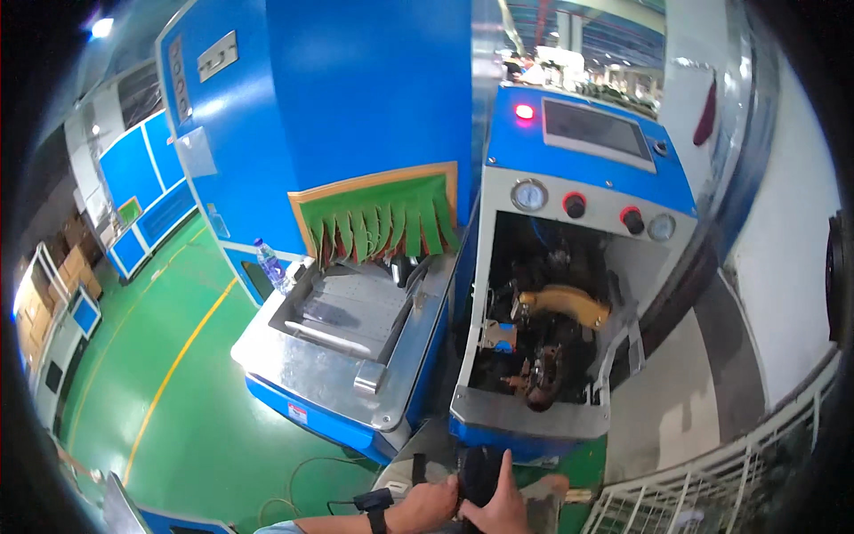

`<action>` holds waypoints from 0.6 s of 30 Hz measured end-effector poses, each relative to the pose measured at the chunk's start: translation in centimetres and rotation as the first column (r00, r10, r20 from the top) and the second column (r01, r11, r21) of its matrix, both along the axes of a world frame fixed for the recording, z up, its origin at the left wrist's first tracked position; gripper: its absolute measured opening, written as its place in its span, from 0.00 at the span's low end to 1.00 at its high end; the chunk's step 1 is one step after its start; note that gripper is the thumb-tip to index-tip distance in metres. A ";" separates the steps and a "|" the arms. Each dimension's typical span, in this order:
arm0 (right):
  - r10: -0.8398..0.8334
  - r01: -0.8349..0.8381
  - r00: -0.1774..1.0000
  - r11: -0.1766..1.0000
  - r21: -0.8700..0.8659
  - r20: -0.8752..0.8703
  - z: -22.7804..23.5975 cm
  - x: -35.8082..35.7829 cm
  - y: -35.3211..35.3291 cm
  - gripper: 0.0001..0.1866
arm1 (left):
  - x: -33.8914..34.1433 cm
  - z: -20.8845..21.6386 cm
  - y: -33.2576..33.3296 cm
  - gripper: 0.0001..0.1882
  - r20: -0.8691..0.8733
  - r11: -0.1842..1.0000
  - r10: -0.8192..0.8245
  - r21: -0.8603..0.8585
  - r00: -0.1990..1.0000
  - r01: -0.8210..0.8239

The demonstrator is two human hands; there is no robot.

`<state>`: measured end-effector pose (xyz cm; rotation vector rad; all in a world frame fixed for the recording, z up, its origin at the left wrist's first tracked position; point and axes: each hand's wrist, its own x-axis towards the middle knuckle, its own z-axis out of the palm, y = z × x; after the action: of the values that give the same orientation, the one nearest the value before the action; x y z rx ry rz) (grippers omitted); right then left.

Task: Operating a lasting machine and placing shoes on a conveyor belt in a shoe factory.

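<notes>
At the lower edge, my left hand (431,504) and my right hand (503,509) are both closed on a black rounded object (481,473). It is dark and partly covered by my fingers, so I cannot make out its exact kind; it may be a shoe upper. The left hand grips its left side, with a black band (378,521) around that wrist. Along the right side of the object, a finger of the right hand points upward. Just beyond stands the open front of a blue and white machine (534,424), holding a tan curved pad (566,304) and dark metal clamps (541,372).
Left of this machine, a metal conveyor bed (347,307) runs under a green strip curtain (382,222) in a blue cabinet (374,98). A bottle (267,262) stands on its edge. A white wire rack (712,489) is at lower right; a cable (294,485) lies on the green floor.
</notes>
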<state>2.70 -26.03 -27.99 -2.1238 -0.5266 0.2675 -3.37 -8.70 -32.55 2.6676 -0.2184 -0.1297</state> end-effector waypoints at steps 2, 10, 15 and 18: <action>0.035 -0.041 0.992 0.998 -0.047 -0.117 0.4 -0.3 -0.9 0.66 | -0.2 -0.9 1.5 0.12 -0.012 0.992 -0.108 0.063 0.994 0.109; 0.112 -0.006 0.835 0.981 0.196 -0.538 -6.8 -0.3 -5.0 0.48 | -0.8 -6.1 1.9 0.11 0.079 0.783 -0.460 -0.434 0.884 0.446; 0.310 0.722 0.418 0.456 0.519 -0.854 -7.8 -1.7 -8.3 0.32 | -1.7 1.8 -1.9 0.17 0.049 0.597 -0.614 -0.624 0.788 0.505; -0.075 0.329 0.917 0.697 0.637 -0.391 -5.3 1.9 -8.4 0.39 | -0.3 1.7 -3.7 0.15 -0.009 0.935 -0.206 -0.297 0.979 0.194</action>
<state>4.60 -34.42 -33.27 -1.3306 -0.1312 0.2479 -3.66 -12.39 -30.84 2.3385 -0.4601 -0.1979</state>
